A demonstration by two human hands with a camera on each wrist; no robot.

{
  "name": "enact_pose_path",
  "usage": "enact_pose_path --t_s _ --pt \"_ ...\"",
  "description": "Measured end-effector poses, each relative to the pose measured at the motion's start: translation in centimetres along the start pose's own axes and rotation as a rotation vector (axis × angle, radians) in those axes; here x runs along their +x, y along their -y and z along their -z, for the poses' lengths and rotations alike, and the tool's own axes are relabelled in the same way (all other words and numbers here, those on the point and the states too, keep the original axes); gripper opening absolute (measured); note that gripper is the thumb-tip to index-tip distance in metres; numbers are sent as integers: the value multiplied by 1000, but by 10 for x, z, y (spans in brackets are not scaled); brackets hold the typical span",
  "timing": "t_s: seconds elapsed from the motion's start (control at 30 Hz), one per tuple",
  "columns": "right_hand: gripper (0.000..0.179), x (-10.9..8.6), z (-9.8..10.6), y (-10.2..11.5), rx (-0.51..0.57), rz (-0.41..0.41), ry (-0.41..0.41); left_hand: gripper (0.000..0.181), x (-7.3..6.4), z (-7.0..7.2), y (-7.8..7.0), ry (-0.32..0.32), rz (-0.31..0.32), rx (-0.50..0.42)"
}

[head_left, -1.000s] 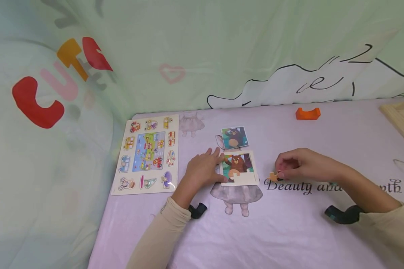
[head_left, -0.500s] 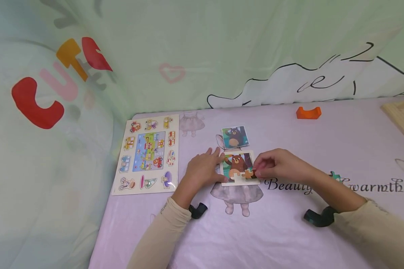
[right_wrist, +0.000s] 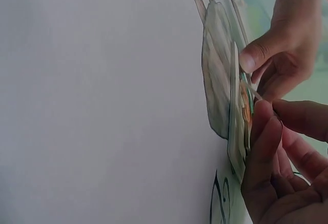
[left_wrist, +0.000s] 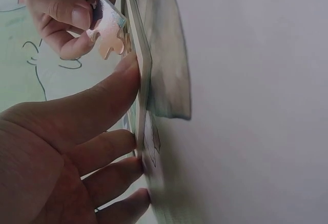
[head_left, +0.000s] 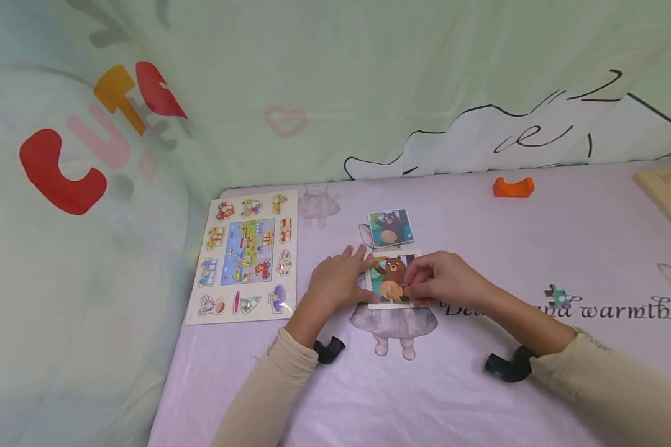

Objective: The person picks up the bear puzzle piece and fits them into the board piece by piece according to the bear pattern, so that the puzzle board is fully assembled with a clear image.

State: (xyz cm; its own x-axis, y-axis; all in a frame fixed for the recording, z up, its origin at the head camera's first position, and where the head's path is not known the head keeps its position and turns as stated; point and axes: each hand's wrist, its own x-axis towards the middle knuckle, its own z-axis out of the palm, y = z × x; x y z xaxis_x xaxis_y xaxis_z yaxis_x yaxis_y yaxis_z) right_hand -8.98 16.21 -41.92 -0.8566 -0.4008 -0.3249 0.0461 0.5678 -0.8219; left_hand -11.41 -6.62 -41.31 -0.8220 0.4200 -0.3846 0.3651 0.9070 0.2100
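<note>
A small bear jigsaw board lies flat on the table, its brown bear picture partly covered by my right hand. My left hand rests along the board's left side, fingers spread; the thumb touches the near edge in the left wrist view. With thumb and fingertips, my right hand pinches a jigsaw piece over the board's lower right. That piece tilts up from the board, orange and white with a dark part. A matching bear picture card lies just beyond the board.
At left lies a larger vehicle puzzle board. A teal jigsaw piece sits to the right, beyond my forearm. An orange notched block stands at the back, and a wooden frame at the far right. Fabric walls rise behind and left.
My right hand has carried the pinched jigsaw piece leftward from the table onto the bear board. The teal piece has come into view from behind the forearm. My left hand has stayed put.
</note>
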Motion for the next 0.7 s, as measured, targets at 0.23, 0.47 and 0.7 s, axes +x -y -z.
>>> enact_pose_path --t_s 0.23,0.47,0.7 --pt "9 3 -4 3 14 -35 -18 82 0 0 0 2 -2 -1" --pt "8 5 -6 5 -9 -33 -40 82 1 0 1 1 -2 -8" --pt "6 6 -9 2 -172 35 -116 83 0 0 0 2 -5 -6"
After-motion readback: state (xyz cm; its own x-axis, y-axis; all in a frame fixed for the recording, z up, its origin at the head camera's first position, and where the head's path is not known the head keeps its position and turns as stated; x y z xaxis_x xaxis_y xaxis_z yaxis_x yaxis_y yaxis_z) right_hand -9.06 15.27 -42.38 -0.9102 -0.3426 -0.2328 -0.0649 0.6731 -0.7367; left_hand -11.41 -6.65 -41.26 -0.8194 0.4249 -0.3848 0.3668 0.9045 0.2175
